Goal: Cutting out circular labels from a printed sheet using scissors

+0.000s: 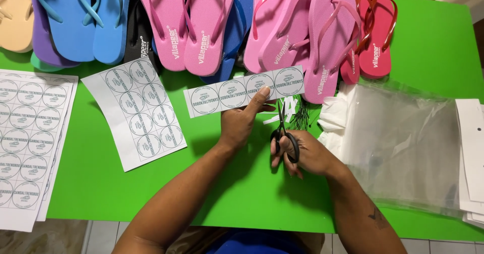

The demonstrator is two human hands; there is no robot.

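Left hand pinches label strip; right hand grips scissors (apparently open).

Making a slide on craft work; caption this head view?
Left hand holds a sticker strip, right hand holds scissors, flip-flops behind.

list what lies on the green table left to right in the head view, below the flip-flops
stack of sticker sheets → cut sticker sheet → sticker strip in the left hand → scissors in the right hand → clear plastic bags → white cards
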